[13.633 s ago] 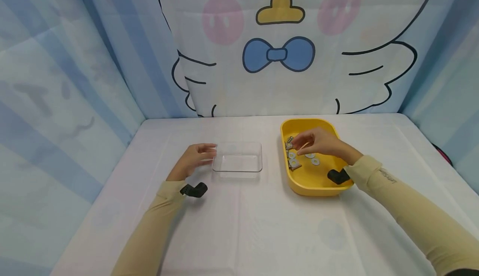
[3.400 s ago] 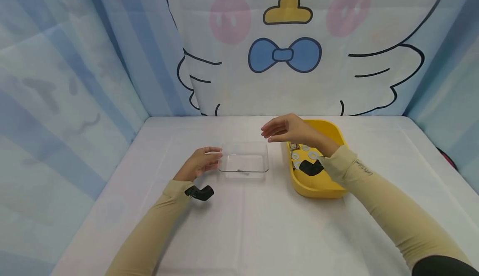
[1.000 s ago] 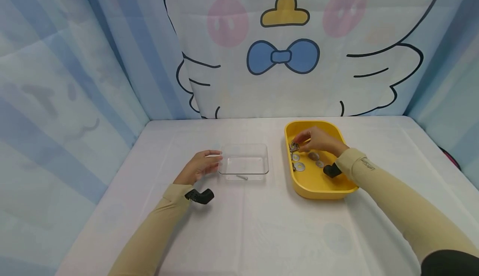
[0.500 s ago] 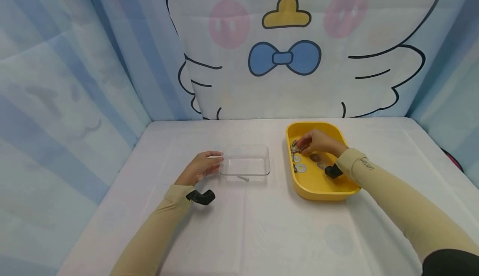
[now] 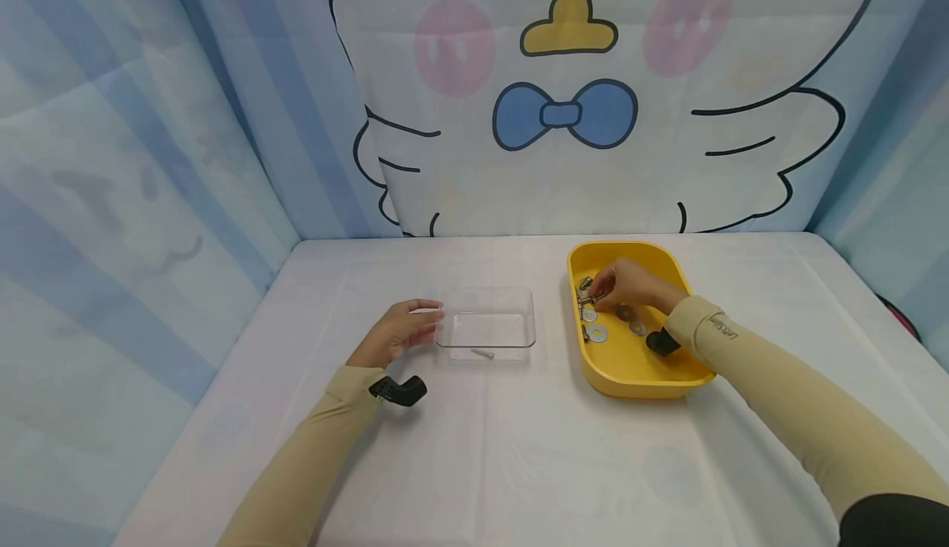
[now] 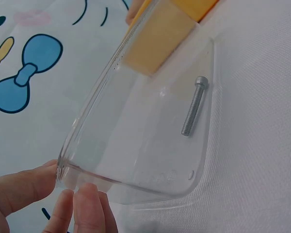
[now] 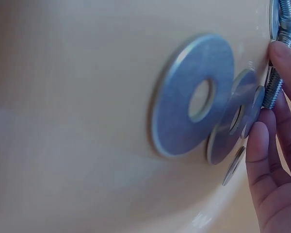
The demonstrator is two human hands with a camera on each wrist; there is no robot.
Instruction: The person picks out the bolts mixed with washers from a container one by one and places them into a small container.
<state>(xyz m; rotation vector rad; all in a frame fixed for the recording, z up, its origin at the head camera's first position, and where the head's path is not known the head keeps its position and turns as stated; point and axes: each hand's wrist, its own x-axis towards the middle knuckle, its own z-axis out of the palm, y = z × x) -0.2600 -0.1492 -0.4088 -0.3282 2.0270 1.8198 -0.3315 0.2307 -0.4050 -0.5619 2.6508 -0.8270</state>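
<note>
My left hand (image 5: 396,333) rests its fingertips against the left wall of a clear plastic box (image 5: 485,343). One silver socket-head bolt (image 6: 195,106) lies on the box floor. My right hand (image 5: 630,285) reaches down into a yellow tray (image 5: 630,386), near its left side. In the right wrist view, its thumb (image 7: 284,56) and fingers close around a threaded bolt (image 7: 272,90); part of that bolt is hidden by the hand. Flat washers, among them a large washer (image 7: 184,97), lie beside the fingers.
More bolts (image 7: 288,19) are gathered along the tray's left wall. A few washers (image 5: 596,333) lie on the tray floor. White cloth (image 5: 482,448) covers the table, and a printed curtain (image 5: 563,176) stands behind it.
About three seconds ago my right hand was above the tray's left rim, towards the box; now it is inside the tray, fingers at the bolts. My left hand stays at the box.
</note>
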